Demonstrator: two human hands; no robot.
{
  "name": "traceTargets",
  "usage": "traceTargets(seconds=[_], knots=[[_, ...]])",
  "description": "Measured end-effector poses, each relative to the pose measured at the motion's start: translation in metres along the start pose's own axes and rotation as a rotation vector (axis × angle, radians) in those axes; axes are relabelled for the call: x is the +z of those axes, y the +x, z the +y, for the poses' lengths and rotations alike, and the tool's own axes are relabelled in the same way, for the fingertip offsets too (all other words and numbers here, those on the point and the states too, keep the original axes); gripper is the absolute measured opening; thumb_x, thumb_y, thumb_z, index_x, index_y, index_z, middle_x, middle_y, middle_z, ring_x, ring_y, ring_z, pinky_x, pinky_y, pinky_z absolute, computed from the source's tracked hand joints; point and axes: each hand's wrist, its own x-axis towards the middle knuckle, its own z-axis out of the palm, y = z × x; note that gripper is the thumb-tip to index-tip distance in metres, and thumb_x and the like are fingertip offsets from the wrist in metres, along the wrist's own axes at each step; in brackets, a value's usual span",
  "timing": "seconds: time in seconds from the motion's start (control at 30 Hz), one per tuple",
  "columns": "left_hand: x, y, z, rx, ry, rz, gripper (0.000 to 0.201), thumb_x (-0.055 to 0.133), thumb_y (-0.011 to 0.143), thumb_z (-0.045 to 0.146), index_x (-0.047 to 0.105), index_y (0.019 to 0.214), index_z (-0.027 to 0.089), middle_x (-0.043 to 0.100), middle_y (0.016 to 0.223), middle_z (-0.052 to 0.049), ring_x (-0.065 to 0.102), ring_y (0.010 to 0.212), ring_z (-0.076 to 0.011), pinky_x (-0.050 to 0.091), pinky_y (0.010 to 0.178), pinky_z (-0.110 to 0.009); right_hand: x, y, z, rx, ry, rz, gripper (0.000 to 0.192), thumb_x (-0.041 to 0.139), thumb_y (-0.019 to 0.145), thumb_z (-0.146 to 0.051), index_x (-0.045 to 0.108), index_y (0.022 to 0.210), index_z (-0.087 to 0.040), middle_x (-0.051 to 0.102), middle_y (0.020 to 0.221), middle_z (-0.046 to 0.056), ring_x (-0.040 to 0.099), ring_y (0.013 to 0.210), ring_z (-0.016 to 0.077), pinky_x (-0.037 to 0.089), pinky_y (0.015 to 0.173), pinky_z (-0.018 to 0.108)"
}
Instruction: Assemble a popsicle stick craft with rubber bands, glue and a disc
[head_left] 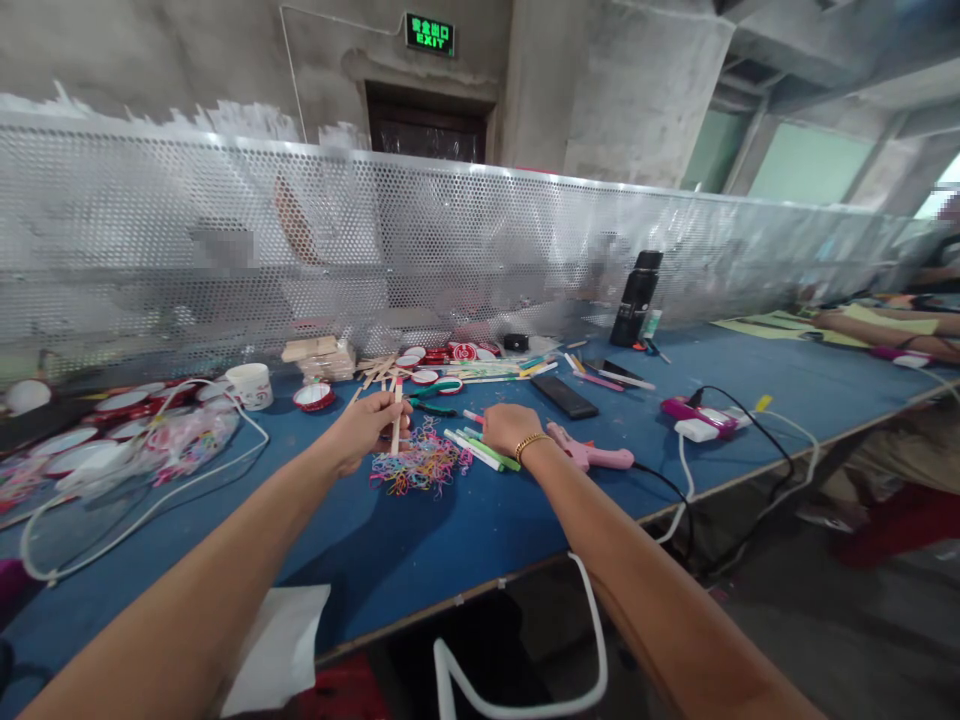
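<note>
My left hand [366, 430] pinches an upright wooden craft stick [397, 425] with a red upper end. Closed round a slim red-and-white marker [472, 416], my right hand [511, 430] wears a gold bracelet at the wrist. The marker's end points toward the stick but stays apart from it. Below the stick lies a tangled heap of colourful rubber bands [420, 470]. Several white and green markers [480, 450] lie just under my right hand. Green-handled scissors [442, 388] rest between the two hands, farther back.
A pink glue gun [592, 456] and black phone [564, 396] lie right of my hands. Behind are a black bottle [636, 300], loose sticks and red tins. A paper cup [249, 386] and white cable occupy the left. A perforated metal screen [450, 240] borders the blue table.
</note>
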Motion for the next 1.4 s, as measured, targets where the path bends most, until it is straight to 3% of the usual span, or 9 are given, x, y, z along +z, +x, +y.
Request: traceTargets(seconds=[0.13, 0.23, 0.37, 0.63, 0.93, 1.0, 1.13, 1.27, 1.4], knots=[[0.002, 0.002, -0.003, -0.003, -0.106, 0.009, 0.01, 0.063, 0.084, 0.027, 0.059, 0.085, 0.018, 0.056, 0.068, 0.001, 0.055, 0.058, -0.0092, 0.053, 0.06, -0.025, -0.006, -0.003, 0.0, -0.032, 0.072, 0.048, 0.025, 0.056, 0.089, -0.028, 0.071, 0.107, -0.019, 0.07, 0.116, 0.013, 0.066, 0.107, 0.0231, 0.046, 0.083, 0.027], [0.004, 0.003, -0.004, -0.002, -0.147, 0.016, 0.008, 0.059, 0.087, 0.025, 0.058, 0.084, 0.017, 0.053, 0.065, 0.002, 0.048, 0.051, -0.0063, 0.039, 0.046, -0.015, -0.014, -0.01, -0.005, -0.084, 0.202, 0.104, 0.02, 0.057, 0.091, -0.03, 0.069, 0.104, -0.02, 0.071, 0.111, 0.008, 0.065, 0.103, 0.0188, 0.043, 0.078, 0.023], [0.005, 0.003, -0.002, -0.023, -0.123, 0.031, 0.012, 0.058, 0.087, 0.023, 0.061, 0.08, 0.013, 0.05, 0.057, 0.002, 0.041, 0.045, -0.0043, 0.029, 0.042, -0.014, -0.021, -0.017, -0.014, -0.156, 0.277, 0.109, 0.017, 0.056, 0.091, -0.031, 0.067, 0.099, -0.021, 0.072, 0.107, 0.005, 0.065, 0.097, 0.0162, 0.04, 0.072, 0.021], [0.001, 0.006, -0.003, -0.047, -0.146, 0.058, 0.016, 0.057, 0.088, 0.021, 0.069, 0.085, 0.011, 0.053, 0.059, 0.0, 0.042, 0.047, -0.0053, 0.03, 0.044, -0.017, -0.018, -0.003, -0.005, -0.021, 0.073, 0.046, 0.02, 0.058, 0.088, -0.023, 0.067, 0.106, -0.019, 0.07, 0.115, 0.011, 0.065, 0.106, 0.0231, 0.044, 0.078, 0.027], [0.004, 0.0, 0.004, -0.046, -0.123, 0.068, 0.019, 0.057, 0.087, 0.021, 0.073, 0.088, 0.011, 0.055, 0.063, -0.001, 0.047, 0.055, -0.0087, 0.035, 0.051, -0.02, -0.049, -0.013, 0.01, -0.168, 0.049, -0.074, 0.024, 0.059, 0.083, -0.017, 0.066, 0.105, -0.022, 0.071, 0.108, 0.007, 0.066, 0.097, 0.0216, 0.046, 0.078, 0.028], [0.001, 0.0, 0.004, 0.011, -0.099, 0.067, 0.018, 0.062, 0.083, 0.025, 0.074, 0.089, 0.013, 0.053, 0.063, 0.0, 0.045, 0.055, -0.0088, 0.033, 0.05, -0.02, -0.056, -0.016, 0.01, -0.235, 0.245, -0.017, 0.023, 0.054, 0.085, -0.016, 0.068, 0.102, -0.022, 0.072, 0.103, 0.005, 0.065, 0.089, 0.0174, 0.047, 0.076, 0.026], [0.001, -0.003, 0.004, 0.037, -0.135, -0.004, 0.023, 0.074, 0.073, 0.026, 0.074, 0.093, 0.016, 0.058, 0.067, 0.0, 0.051, 0.061, -0.0097, 0.041, 0.058, -0.021, -0.057, -0.024, -0.01, -0.381, 0.999, 0.001, 0.035, 0.037, 0.094, -0.021, 0.062, 0.119, -0.021, 0.069, 0.108, 0.007, 0.065, 0.082, 0.0125, 0.053, 0.075, 0.026], [0.005, -0.007, 0.002, -0.009, -0.081, -0.031, 0.02, 0.08, 0.066, 0.025, 0.071, 0.081, 0.015, 0.061, 0.07, 0.0, 0.052, 0.06, -0.0081, 0.047, 0.063, -0.023, -0.035, -0.022, -0.045, -0.589, 1.549, -0.063, 0.036, 0.046, 0.089, -0.021, 0.054, 0.123, -0.018, 0.068, 0.102, 0.007, 0.065, 0.085, 0.0142, 0.055, 0.08, 0.031], [0.008, -0.007, 0.0, -0.004, -0.036, -0.05, 0.025, 0.084, 0.061, 0.027, 0.066, 0.073, 0.014, 0.058, 0.065, 0.002, 0.051, 0.056, -0.007, 0.05, 0.064, -0.025, -0.007, -0.015, -0.066, -0.601, 1.701, 0.33, 0.031, 0.069, 0.077, -0.028, 0.055, 0.104, -0.022, 0.064, 0.084, -0.001, 0.06, 0.075, 0.0116, 0.051, 0.07, 0.024]])
